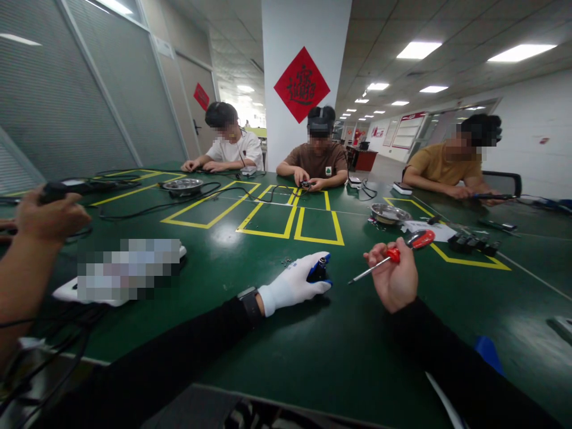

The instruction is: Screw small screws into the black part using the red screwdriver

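My left hand [295, 283], in a white glove with blue fingertips, is closed around a small black part with a round metallic top [320, 269]; most of the part is hidden by the fingers. To its right, my right hand [395, 279] is bare and grips a screwdriver [420, 239] with a red and dark handle. The screwdriver's thin metal shaft slants down to the left, and its tip is apart from the black part. Several tiny metal bits, perhaps screws [288, 261], lie on the green table [250, 357] just beyond the glove.
Metal bowls [388, 213] stand at right and far left. Black parts [473, 243] lie beside a white sheet [429, 230]. A co-worker's hand [53, 217] holds a dark tool at left, above a blurred white object [129, 271]. Cables [165, 208] cross the table; three people sit opposite.
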A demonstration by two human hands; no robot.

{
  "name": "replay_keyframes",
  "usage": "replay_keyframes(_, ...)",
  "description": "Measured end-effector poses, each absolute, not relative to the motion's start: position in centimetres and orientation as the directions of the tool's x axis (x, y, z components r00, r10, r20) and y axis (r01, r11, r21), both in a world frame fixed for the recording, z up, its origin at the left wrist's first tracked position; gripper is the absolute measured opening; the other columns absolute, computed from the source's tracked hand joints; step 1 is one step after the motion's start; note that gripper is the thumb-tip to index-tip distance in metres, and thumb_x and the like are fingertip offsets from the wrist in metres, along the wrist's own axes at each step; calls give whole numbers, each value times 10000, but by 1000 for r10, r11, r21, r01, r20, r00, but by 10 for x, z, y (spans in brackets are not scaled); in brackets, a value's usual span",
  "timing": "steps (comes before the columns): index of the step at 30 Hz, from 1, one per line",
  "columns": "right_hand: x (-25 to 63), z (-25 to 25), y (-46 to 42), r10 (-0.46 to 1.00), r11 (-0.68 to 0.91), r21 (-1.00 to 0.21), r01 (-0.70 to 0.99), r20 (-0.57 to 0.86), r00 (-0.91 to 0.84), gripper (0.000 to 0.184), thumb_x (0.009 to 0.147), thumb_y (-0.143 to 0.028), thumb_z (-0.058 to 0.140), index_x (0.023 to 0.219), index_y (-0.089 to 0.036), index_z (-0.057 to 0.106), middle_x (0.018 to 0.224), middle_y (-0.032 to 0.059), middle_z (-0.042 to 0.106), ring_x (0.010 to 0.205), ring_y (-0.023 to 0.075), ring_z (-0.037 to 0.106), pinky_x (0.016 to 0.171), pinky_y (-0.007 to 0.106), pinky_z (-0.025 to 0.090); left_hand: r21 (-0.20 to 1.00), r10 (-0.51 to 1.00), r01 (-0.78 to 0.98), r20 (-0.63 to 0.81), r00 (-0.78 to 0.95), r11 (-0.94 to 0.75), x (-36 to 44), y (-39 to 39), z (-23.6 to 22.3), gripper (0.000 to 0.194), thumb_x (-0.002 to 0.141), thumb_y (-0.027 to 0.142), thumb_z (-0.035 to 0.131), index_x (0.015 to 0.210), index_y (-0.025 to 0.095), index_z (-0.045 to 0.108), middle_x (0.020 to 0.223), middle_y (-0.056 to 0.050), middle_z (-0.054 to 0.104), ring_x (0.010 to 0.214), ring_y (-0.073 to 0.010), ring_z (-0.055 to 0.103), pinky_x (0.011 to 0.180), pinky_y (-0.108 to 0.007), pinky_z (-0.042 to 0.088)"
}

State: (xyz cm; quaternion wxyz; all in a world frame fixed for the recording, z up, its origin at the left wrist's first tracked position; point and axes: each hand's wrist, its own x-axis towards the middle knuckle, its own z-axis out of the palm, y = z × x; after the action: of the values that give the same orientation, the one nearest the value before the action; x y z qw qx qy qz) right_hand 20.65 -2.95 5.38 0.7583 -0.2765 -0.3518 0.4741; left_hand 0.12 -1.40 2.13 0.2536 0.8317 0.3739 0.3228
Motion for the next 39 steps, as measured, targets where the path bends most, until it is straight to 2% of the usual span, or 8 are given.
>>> replay_keyframes(3, 220, 47, -19, 944, 293, -718, -631, 110, 312, 362, 810, -449, 517, 587, -212, 359, 520, -58, 475, 440, 75, 456, 553, 249, 503, 617, 781, 487, 413, 468, -618, 0, -13, 22, 822, 669, 447, 720, 1383, 212, 387, 1314, -108, 521, 1179, -276, 507, 1038, -406, 379)
replay_keyframes(6, 224, 41, -16, 968, 217, -726, -653, 72, 241, 434, 808, -495, 491, 546, -218, 284, 433, -93, 298, 348, 59, 311, 364, 188, 359, 558, 763, 522, 426, 487, -645, -4, -10, 23, 697, 722, 356, 679, 1358, 221, 429, 1311, -95, 530, 1211, -270, 481, 1066, -417, 340)
replay_keyframes(11, 219, 38, -19, 960, 224, -746, -627, 56, 276, 428, 809, -447, 541, 541, -214, 303, 407, -118, 213, 312, 43, 179, 272, 166, 172, 408, 726, 608, 480, 492, -681, -7, -7, 23, 769, 668, 411, 714, 1357, 220, 430, 1358, -95, 494, 1326, -299, 344, 1154, -490, 97)
replay_keyframes(19, 219, 28, -14, 911, 271, -797, -540, 33, 410, 292, 721, -365, 710, 664, -191, 483, 470, -98, 461, 343, 23, 356, 311, 113, 333, 484, 696, 507, 397, 598, -713, -26, 7, 37, 800, 688, 449, 698, 1390, 227, 386, 1449, -85, 397, 1378, -309, 252, 1152, -486, 135)
replay_keyframes(24, 215, 25, -12, 933, 157, -867, -473, -27, 359, 299, 652, -214, 774, 911, -213, 626, 714, -9, 701, 541, 66, 601, 523, 144, 524, 688, 882, 555, 401, 246, -468, -58, 48, 33, 538, 943, 411, 262, 1427, 178, 303, 1467, -72, 376, 1338, -203, 363, 1133, -361, 256)
replay_keyframes(29, 208, 27, -15, 980, -20, -892, -451, -106, 168, 265, 785, -386, 642, 991, -219, 649, 863, 65, 727, 745, 152, 677, 665, 250, 572, 381, 931, 851, 200, 306, -361, -70, 63, 10, 511, 917, 442, 312, 1349, 199, 435, 1464, -59, 384, 1387, -253, 263, 1142, -400, 204)
replay_keyframes(35, 204, 18, -15, 962, 92, -982, -163, 45, 268, 363, 667, -265, 762, 1021, -251, 686, 799, -21, 673, 558, 53, 564, 475, 124, 473, 314, 915, 861, 187, 358, -401, -67, 61, 4, 589, 879, 534, 354, 1362, 203, 415, 1450, -77, 403, 1352, -270, 325, 1133, -408, 208)
replay_keyframes(39, 202, 15, -13, 961, 116, -961, -249, 46, 272, 376, 621, -170, 781, 984, -201, 687, 764, -14, 681, 612, 57, 588, 535, 115, 490, 243, 911, 880, 167, 377, -408, -67, 62, 3, 624, 885, 567, 311, 1382, 198, 388, 1466, -88, 374, 1360, -281, 305, 1127, -422, 205)
